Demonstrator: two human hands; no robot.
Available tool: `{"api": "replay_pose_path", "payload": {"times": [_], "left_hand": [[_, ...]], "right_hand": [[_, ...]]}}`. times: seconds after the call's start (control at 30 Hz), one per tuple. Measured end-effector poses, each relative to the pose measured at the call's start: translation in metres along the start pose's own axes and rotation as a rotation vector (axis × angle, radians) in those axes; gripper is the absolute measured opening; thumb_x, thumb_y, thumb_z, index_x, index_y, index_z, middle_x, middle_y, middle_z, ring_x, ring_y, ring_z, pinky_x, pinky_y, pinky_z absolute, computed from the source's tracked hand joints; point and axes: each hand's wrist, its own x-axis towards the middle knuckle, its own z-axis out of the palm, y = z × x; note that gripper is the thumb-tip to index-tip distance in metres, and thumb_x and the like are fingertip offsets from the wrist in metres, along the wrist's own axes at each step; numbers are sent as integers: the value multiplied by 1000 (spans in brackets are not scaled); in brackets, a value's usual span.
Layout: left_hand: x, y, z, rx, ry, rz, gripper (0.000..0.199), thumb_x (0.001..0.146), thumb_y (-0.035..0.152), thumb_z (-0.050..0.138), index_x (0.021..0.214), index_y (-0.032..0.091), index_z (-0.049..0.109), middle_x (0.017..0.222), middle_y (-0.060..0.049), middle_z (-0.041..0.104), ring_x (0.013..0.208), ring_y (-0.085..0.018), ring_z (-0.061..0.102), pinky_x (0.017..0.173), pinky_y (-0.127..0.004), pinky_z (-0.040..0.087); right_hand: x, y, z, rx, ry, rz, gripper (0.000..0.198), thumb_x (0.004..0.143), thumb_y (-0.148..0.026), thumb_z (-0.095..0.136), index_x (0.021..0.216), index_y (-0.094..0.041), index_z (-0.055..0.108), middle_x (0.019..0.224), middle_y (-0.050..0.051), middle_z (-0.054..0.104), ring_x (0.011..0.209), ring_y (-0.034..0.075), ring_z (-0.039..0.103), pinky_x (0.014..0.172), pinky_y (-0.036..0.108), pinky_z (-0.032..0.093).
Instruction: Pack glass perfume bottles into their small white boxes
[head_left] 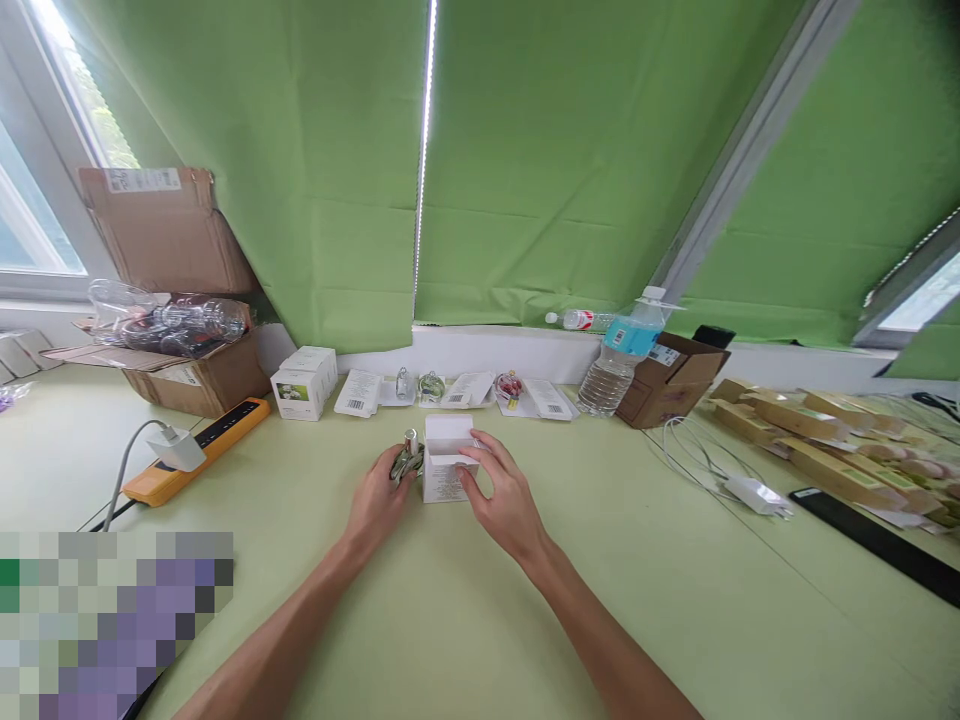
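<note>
In the middle of the table stands a small white cardboard box (pixel 445 485), upright with its top flap raised. Printed text covers its front. My right hand (pixel 510 500) grips the box's right side, fingers at the rim and thumb on the front. Just left of the box, my left hand (pixel 377 497) is closed around a coiled dark greenish cord with a silver cylindrical end (pixel 407 460); its exact kind is unclear. Behind lie flattened white cartons (pixel 360 393), a green coiled cord (pixel 431 387) and a red coiled cord (pixel 508 388).
White boxes (pixel 304 385) stand at the back left, near an orange power strip (pixel 196 455) and an open brown carton (pixel 202 380). A large water bottle (pixel 604 380) leans by a brown box (pixel 660 390). At right lie a white charger (pixel 754 493) and a black bar (pixel 877 540).
</note>
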Motion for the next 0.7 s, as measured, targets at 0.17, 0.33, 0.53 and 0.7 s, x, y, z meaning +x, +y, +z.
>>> {"api": "replay_pose_path", "payload": {"times": [0.17, 0.33, 0.53, 0.7], "left_hand": [[-1, 3, -1, 8, -2, 0, 43, 85, 38, 58, 126, 25, 55, 111, -5, 70, 91, -25, 65, 77, -37, 51], [-2, 5, 0, -12, 6, 23, 43, 87, 39, 56, 127, 24, 53, 115, -7, 67, 91, -24, 64, 74, -35, 52], [-3, 6, 0, -25, 30, 21, 43, 88, 39, 55, 128, 25, 52, 122, -7, 64, 94, -24, 63, 72, -33, 52], [-3, 5, 0, -31, 51, 43, 43, 88, 39, 56, 129, 26, 52, 123, -8, 64, 97, -24, 63, 76, -34, 52]], "right_hand": [[0, -1, -1, 0, -6, 9, 25, 93, -29, 51, 115, -26, 61, 137, 8, 52, 118, 26, 58, 100, 45, 49], [0, -2, -1, 10, -20, 5, 25, 93, -28, 50, 115, -26, 61, 137, 8, 52, 120, 26, 56, 100, 45, 49], [0, -3, -1, 9, -24, 4, 25, 93, -29, 50, 115, -26, 61, 137, 9, 52, 121, 26, 55, 101, 44, 48], [0, -3, -2, 2, -29, 8, 25, 93, -28, 50, 115, -25, 61, 137, 9, 52, 123, 25, 54, 102, 43, 47]]}}
